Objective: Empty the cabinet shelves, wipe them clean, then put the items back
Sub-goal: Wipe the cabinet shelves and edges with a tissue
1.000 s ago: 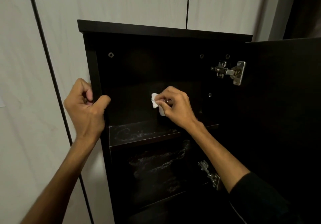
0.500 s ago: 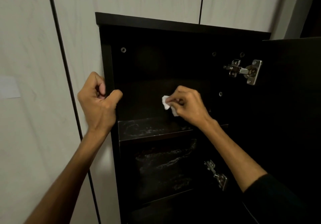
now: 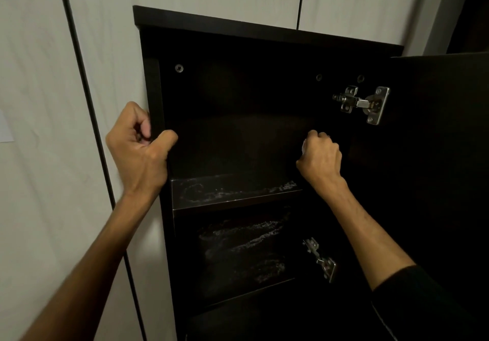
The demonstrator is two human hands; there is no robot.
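Note:
A dark, empty cabinet (image 3: pixel 238 24) stands open in front of me. My left hand (image 3: pixel 140 152) grips the front edge of its left side panel, thumb inside and fingers outside. My right hand (image 3: pixel 321 159) is inside the top compartment, near the back right, with its fingers curled round a small white wipe (image 3: pixel 304 148). Only a pale sliver of the wipe shows at the fist's left side. The upper shelf (image 3: pixel 225 189) below my hands bears whitish smears. The lower shelf (image 3: pixel 246 248) shows similar streaks.
The cabinet door (image 3: pixel 436 155) hangs open to the right on two metal hinges, the upper hinge (image 3: pixel 365 103) and the lower hinge (image 3: pixel 320 260). Pale wall panels (image 3: pixel 66 102) with dark seams lie behind and to the left.
My right hand has moved to the right across the top compartment, and the wipe is now mostly hidden in the fist. My left hand keeps its grip on the side panel.

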